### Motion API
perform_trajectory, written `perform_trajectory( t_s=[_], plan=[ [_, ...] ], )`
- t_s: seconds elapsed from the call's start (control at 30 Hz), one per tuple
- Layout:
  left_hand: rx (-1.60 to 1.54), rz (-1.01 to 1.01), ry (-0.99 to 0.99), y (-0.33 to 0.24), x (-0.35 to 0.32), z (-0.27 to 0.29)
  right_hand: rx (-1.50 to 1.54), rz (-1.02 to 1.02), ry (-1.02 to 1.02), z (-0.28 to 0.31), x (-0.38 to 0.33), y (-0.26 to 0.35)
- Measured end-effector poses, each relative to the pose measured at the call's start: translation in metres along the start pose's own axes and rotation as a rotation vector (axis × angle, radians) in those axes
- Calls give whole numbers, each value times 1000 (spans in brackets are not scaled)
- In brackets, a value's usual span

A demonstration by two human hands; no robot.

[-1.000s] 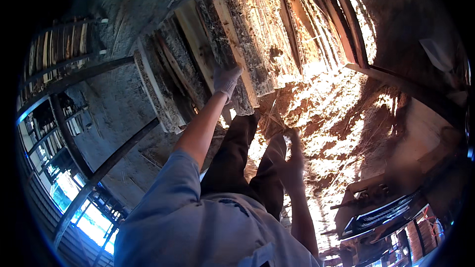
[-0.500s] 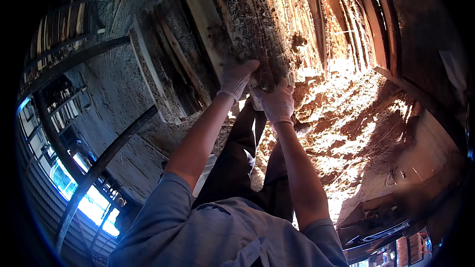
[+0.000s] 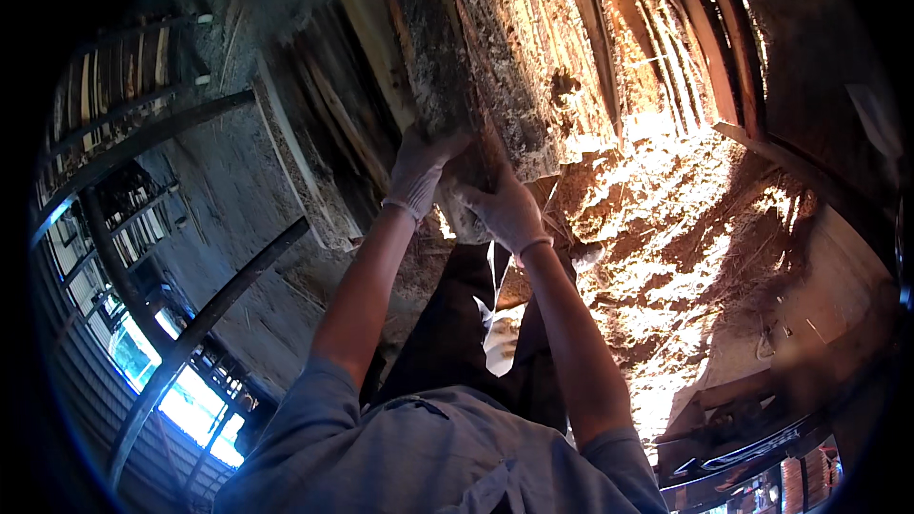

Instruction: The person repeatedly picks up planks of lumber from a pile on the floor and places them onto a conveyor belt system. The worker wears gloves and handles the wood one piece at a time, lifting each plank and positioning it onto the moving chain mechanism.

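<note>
Two gloved hands, one rough bark-covered slab.

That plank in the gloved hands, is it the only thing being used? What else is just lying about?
In use:
left hand, gloved, gripping the rough plank
right hand, gloved, on the same plank

Lying about:
leaning boards
sawdust heap, sunlit
metal rack with wood strips

A rough, sawdust-caked wooden plank stands tilted among stacked boards.
</note>
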State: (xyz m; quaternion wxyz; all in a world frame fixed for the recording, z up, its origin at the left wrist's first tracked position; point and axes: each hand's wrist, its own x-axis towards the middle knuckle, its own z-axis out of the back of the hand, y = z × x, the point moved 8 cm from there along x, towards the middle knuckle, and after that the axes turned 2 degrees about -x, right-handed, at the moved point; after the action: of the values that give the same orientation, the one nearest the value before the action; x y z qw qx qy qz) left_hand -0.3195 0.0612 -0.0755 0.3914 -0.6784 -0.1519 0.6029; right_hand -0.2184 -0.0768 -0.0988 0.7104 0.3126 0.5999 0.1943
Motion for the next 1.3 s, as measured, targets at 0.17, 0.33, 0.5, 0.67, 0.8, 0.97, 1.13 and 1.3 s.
perform_trajectory(
  t_s=[0.17,0.33,0.5,0.67,0.8,0.97,1.13,1.3],
  plan=[
    [14,-48,-15,-15,-42,21,-7,-14,39,18,-55,33],
    [81,-14,-32,-12,-111,13,11,-3,-70,39,-147,39],
    [509,-370,103,-19,-145,29,-88,6,-247,99,-251,33],
    [715,-606,-52,-154,-266,-47,-89,91,-449,158,-375,31],
    [675,-1108,182,-212,-350,-104,-49,204,-653,187,-480,32],
    [744,-1098,684,-217,-445,-206,-173,109,-781,191,-591,-10],
    [832,-892,1296,-167,-563,-367,41,-87,-822,162,-667,-63],
    [810,-832,1509,-78,-648,-505,197,-208,-1076,105,-719,-121]
  ],
)
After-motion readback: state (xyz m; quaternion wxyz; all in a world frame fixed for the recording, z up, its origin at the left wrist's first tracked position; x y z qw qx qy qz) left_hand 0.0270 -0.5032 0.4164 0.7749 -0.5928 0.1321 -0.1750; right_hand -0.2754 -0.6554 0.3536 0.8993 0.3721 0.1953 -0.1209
